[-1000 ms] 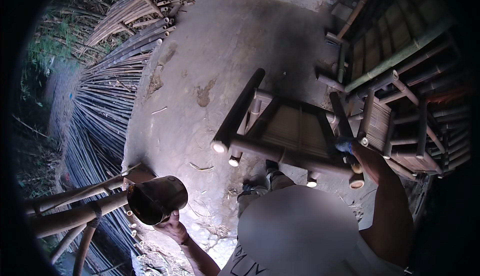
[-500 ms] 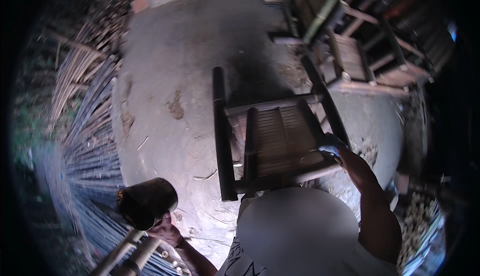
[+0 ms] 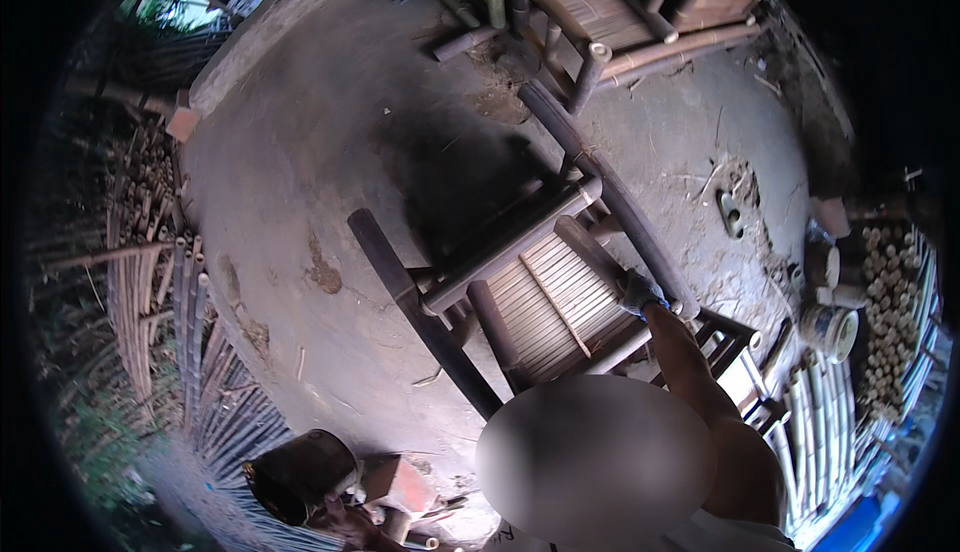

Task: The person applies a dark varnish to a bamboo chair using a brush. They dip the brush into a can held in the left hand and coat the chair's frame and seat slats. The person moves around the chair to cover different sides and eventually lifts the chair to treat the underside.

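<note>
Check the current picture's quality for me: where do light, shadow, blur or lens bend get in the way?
Head view: the left hand and the can are dim, details hard to read; head view: a dark, shadow-like patch covers the floor beyond the chair; head view: a smooth oval blur hides the lower middle; head view: black fisheye corners.
</note>
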### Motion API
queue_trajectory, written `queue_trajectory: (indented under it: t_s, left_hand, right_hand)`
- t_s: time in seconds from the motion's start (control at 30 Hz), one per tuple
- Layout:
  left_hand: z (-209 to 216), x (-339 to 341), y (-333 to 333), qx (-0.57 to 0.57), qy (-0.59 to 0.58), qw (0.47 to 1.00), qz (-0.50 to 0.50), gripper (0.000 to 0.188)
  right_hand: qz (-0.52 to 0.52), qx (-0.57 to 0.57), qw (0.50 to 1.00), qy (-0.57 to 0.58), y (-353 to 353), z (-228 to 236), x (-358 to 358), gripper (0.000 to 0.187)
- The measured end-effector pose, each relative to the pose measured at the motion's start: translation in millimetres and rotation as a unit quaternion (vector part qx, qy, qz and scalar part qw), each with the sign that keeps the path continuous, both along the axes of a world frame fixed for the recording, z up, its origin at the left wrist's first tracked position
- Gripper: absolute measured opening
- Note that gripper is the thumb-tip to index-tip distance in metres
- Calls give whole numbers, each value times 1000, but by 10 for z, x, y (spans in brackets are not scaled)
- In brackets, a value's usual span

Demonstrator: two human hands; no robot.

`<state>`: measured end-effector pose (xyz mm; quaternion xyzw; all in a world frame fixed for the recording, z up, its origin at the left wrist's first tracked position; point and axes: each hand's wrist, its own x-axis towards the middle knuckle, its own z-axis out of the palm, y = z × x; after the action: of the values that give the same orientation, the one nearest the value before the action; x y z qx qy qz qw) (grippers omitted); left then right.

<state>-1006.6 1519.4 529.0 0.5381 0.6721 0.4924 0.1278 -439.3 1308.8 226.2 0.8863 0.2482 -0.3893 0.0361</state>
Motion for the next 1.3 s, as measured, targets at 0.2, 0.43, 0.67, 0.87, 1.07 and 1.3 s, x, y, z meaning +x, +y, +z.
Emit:
queue_trajectory:
  t_s: [0.2, 0.43, 0.67, 0.87, 1.07, 1.3]
  left_hand:
    - [16, 291, 116, 7, -77, 996, -46, 54]
    - [-53, 496, 168, -79, -36, 989, -124, 44]
    - [-92, 675, 346, -56, -19, 945, -320, 69]
    - [-374, 516, 300, -170, -200, 826, -499, 128]
    - [-325, 566, -24, -332, -376, 619, -604, 119]
    - [97, 674, -456, -285, -313, 546, -723, 100]
  right_hand:
    - [-61, 32, 998, -8, -347, -397, -174, 39]
    - [-40, 47, 998, -26, -295, -370, -220, 30]
    - [6, 104, 985, -139, -184, 1075, -577, 37]
    - [-529, 532, 655, 93, -437, 2805, -1531, 24]
    - [-417, 796, 341, 275, -780, 3357, -2598, 27]
    - [-339, 706, 622, 20, -373, 4612, -3425, 20]
